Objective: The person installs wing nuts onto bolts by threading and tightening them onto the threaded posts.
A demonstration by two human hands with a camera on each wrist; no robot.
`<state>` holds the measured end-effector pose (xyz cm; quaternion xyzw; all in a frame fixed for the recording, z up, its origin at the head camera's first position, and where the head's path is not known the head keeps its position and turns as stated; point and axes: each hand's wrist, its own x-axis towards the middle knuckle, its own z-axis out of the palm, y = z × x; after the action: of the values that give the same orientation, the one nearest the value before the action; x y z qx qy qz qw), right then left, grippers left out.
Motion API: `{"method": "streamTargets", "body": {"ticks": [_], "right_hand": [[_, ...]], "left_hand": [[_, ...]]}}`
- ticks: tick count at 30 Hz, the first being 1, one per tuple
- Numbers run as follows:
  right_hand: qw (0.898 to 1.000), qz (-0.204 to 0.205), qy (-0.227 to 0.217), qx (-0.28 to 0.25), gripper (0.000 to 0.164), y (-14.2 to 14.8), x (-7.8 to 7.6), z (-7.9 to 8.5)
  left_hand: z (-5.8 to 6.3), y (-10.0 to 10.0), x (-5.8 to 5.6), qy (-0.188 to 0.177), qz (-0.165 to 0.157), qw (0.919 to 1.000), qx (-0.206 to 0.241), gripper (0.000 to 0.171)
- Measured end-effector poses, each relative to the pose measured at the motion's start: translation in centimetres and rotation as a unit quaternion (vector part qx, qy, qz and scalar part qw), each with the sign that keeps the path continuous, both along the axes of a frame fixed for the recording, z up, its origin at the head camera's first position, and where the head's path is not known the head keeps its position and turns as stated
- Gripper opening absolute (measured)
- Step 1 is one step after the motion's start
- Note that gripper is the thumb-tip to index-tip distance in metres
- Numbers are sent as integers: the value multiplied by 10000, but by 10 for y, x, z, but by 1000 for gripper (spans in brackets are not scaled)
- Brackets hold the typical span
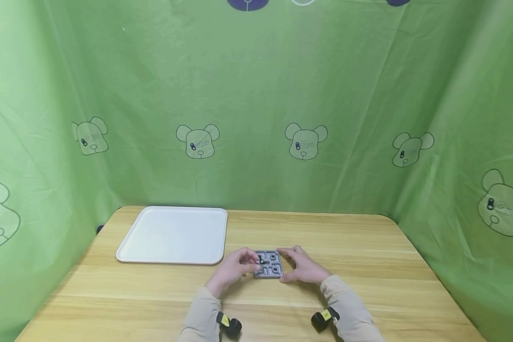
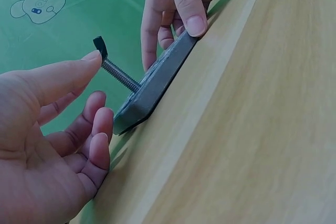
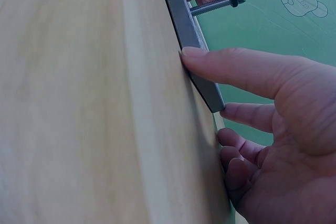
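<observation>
A square grey plate (image 1: 275, 264) with grooves and round holes in its top lies on the wooden table, between both hands. From its left part a threaded metal screw (image 2: 122, 75) with a black winged head stands upright. My left hand (image 1: 235, 269) pinches that head with the thumb and a finger, while its other fingers curl loosely beside the plate. My right hand (image 1: 304, 267) holds the plate at its right side, thumb on the near edge and forefinger at the far corner. In the right wrist view, bare thread (image 3: 210, 7) shows between head and plate.
A white rectangular tray (image 1: 175, 234) lies at the back left of the wooden table (image 1: 350, 247). Green curtains (image 1: 248, 85) with bear-head prints hang behind the table and along both sides. Black wrist cameras are strapped over the light sleeves (image 1: 346, 304).
</observation>
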<state>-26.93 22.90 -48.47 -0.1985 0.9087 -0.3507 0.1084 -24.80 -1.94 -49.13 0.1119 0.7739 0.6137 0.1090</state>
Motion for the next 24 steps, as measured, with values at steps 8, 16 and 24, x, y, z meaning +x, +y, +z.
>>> {"method": "streamTargets", "body": {"ticks": [8,16,24], "right_hand": [[10000,-14,-15,-19,89,0,1,0],[10000,13,11,-46,88,0,1,0],[10000,-15,-5,-22,88,-1,2,1]], "left_hand": [[1,3,1,100,35,9999,-119,27],[0,6,2,179,98,9998,-80,24],[4,7,4,185,57,9998,-110,21]]}}
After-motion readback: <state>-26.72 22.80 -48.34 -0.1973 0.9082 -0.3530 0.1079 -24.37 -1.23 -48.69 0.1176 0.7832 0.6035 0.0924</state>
